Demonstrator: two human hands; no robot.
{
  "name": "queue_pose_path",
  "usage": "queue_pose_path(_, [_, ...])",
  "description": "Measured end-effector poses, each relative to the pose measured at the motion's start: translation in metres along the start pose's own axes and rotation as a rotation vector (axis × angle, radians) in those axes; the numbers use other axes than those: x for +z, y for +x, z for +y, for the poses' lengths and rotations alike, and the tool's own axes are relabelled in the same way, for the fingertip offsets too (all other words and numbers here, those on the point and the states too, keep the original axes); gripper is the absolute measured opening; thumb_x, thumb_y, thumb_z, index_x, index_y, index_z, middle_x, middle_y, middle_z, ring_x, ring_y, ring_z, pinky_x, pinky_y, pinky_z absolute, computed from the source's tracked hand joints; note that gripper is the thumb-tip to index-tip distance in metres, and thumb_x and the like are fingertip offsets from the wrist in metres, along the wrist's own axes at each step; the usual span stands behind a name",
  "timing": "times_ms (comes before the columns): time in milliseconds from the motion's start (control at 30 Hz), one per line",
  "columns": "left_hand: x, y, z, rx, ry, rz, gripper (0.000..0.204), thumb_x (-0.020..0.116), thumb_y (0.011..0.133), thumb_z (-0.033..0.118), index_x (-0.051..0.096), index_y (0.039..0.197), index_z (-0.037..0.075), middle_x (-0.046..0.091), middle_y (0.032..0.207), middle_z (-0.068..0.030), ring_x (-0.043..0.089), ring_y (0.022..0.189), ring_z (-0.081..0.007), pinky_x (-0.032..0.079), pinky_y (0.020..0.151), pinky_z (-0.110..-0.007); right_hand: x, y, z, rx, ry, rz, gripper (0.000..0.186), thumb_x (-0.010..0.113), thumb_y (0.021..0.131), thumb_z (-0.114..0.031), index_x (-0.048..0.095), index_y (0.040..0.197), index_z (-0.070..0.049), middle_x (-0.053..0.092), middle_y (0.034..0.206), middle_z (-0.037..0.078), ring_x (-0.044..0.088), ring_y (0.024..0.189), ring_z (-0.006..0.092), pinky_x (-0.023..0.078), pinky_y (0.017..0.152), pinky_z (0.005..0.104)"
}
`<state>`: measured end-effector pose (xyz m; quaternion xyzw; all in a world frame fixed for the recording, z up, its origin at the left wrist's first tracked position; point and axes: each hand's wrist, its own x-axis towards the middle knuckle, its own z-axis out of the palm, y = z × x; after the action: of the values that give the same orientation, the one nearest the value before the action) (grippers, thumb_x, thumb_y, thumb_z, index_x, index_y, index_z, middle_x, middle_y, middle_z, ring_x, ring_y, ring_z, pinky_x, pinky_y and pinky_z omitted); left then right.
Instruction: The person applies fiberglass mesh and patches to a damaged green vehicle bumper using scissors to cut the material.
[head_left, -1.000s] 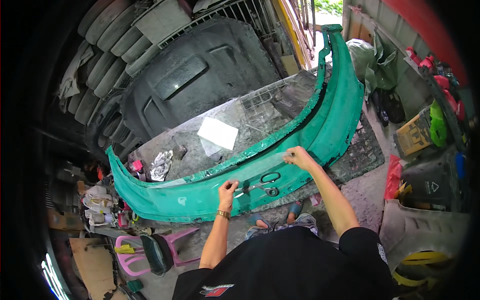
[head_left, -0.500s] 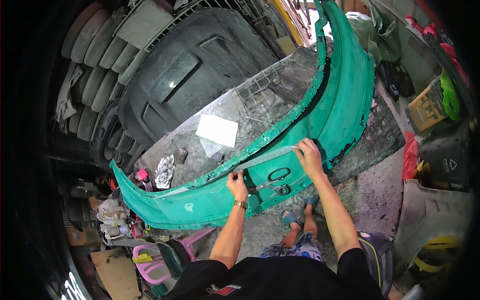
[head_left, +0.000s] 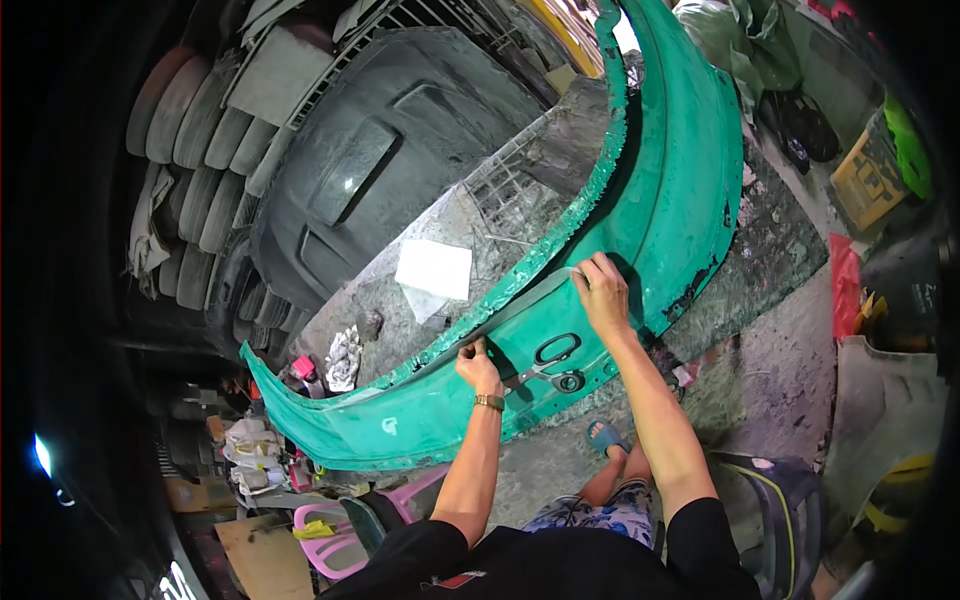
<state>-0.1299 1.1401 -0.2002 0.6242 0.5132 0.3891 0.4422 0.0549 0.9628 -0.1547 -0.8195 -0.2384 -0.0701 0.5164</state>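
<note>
A long curved green bumper-like part arches across the view, with a rough, chipped inner lip. My left hand pinches one end of a thin translucent grey strip just below that lip. My right hand, higher and to the right, pinches the strip's other end, holding it stretched along the curve. Black-handled scissors lie on the green surface between and below my hands. A white sheet, crumpled foil and a small pink object rest on the grey work surface behind the part.
A black molded panel leans behind, beside stacked grey molds. At left below are a pink plastic chair and cluttered supplies. At right are bags, a cardboard box, red plastic and a dark backpack-like item.
My right hand has moved up along the curve and my left hand sits higher, the strip now held at a steeper slant near the lip. The view has rotated and shifted.
</note>
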Motion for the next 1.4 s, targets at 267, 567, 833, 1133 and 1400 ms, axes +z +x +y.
queue_pose_path(267, [0.000, 0.004, -0.004, 0.029, 0.043, 0.045, 0.016, 0.071, 0.080, 0.006, 0.059, 0.073, -0.001, 0.056, 0.068, -0.0002, 0.046, 0.061, -0.0085, 0.038, 0.055, -0.027, 0.004, 0.001, 0.000, 0.000, -0.003, 0.030, 0.011, 0.067, 0.077, -0.011, 0.057, 0.080, -0.007, 0.053, 0.084, 0.008, 0.055, 0.079, 0.0291, 0.046, 0.068, 0.0408])
queue_pose_path(567, [-0.012, 0.001, -0.011, 0.127, 0.123, 0.004, 0.017, 0.069, 0.082, 0.007, 0.056, 0.076, -0.002, 0.055, 0.069, -0.0020, 0.046, 0.063, -0.0110, 0.039, 0.058, -0.029, -0.006, -0.010, 0.003, -0.041, 0.089, 0.015, 0.009, 0.067, 0.077, -0.009, 0.058, 0.080, -0.005, 0.053, 0.083, 0.009, 0.055, 0.080, 0.0294, 0.045, 0.068, 0.0398])
queue_pose_path(833, [-0.007, -0.003, -0.011, 0.149, 0.160, -0.017, 0.015, 0.069, 0.082, 0.004, 0.056, 0.076, 0.000, 0.055, 0.071, -0.0006, 0.045, 0.064, -0.0086, 0.038, 0.058, -0.026, -0.016, -0.019, 0.012, -0.047, 0.117, -0.003, 0.009, 0.067, 0.076, -0.008, 0.061, 0.081, -0.005, 0.054, 0.083, 0.009, 0.056, 0.080, 0.0286, 0.045, 0.069, 0.0384])
queue_pose_path(1133, [-0.002, 0.005, -0.014, 0.103, 0.073, 0.050, 0.015, 0.069, 0.082, 0.003, 0.056, 0.076, -0.001, 0.057, 0.073, -0.0011, 0.047, 0.064, -0.0090, 0.041, 0.058, -0.026, 0.002, -0.002, 0.002, -0.037, 0.059, 0.043, 0.010, 0.068, 0.076, -0.013, 0.060, 0.079, -0.008, 0.053, 0.081, 0.006, 0.055, 0.077, 0.0272, 0.044, 0.067, 0.0391])
queue_pose_path(1400, [0.003, 0.005, -0.010, 0.083, 0.130, 0.068, 0.012, 0.066, 0.083, 0.002, 0.056, 0.076, -0.001, 0.056, 0.071, -0.0009, 0.046, 0.063, -0.0094, 0.041, 0.057, -0.026, -0.001, 0.000, 0.004, -0.025, -0.001, 0.045, 0.013, 0.069, 0.075, -0.013, 0.056, 0.076, -0.008, 0.052, 0.080, 0.007, 0.055, 0.078, 0.0283, 0.045, 0.066, 0.0409])
